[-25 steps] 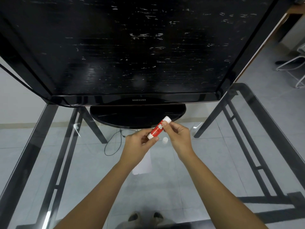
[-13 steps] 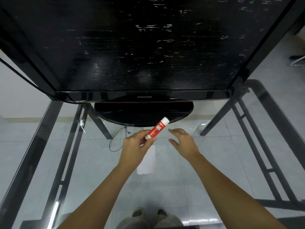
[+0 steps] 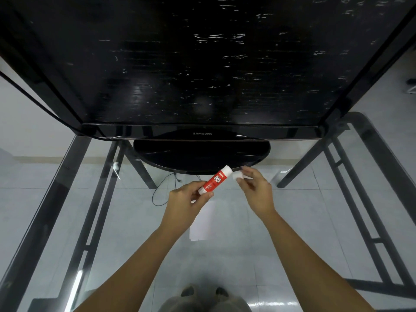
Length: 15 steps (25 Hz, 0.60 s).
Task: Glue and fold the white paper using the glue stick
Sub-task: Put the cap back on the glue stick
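One glue stick (image 3: 215, 180), red with white ends and reading "GLUE STICK", is tilting up out of the left hand (image 3: 188, 199), whose fingers are clamping its lower end. One white cap (image 3: 237, 175) is sitting pinched in the right hand (image 3: 254, 188), just beside the stick's tip. One white paper (image 3: 202, 221) is lying on the glass table (image 3: 67, 221) under the hands, before one television (image 3: 202, 64) marked "SAMSUNG".

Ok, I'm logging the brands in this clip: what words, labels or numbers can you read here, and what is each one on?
"SAMSUNG": on the lower frame of the television.
"GLUE STICK": white letters on the red label of the glue stick in the left hand.
A short word above it on that label: too blurred to read.
Fine print lower on the label: too small to read.
The cap in the right hand shows no text.
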Available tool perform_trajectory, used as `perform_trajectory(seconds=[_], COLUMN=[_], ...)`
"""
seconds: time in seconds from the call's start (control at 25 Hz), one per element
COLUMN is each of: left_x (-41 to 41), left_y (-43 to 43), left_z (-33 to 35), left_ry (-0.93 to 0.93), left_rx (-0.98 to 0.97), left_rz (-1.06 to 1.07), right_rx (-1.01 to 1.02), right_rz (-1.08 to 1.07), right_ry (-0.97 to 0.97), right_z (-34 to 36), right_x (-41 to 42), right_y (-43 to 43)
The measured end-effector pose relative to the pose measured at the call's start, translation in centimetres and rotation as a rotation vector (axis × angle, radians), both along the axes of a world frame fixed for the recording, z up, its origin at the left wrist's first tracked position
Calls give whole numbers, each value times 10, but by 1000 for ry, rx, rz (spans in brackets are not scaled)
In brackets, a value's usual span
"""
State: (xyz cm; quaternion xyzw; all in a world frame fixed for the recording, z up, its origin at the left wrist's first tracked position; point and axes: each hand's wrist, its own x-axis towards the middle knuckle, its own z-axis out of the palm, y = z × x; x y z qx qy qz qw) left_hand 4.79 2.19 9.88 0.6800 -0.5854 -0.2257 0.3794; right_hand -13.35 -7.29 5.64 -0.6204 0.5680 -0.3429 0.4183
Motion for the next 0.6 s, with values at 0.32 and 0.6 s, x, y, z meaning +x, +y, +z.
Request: perform_trajectory(seconds=[0.32, 0.6], left_x=[-12, -14], left_y=[0, -1], left_z=[-1, 0], left_ry=[54, 32], left_rx=[-8, 4], left_rz=[-19, -31], right_rx=[-13, -26], right_rz=[98, 144], right_ry=[-277, -249], right_z=[46, 50], right_x=[-9, -12], right_y=[9, 13])
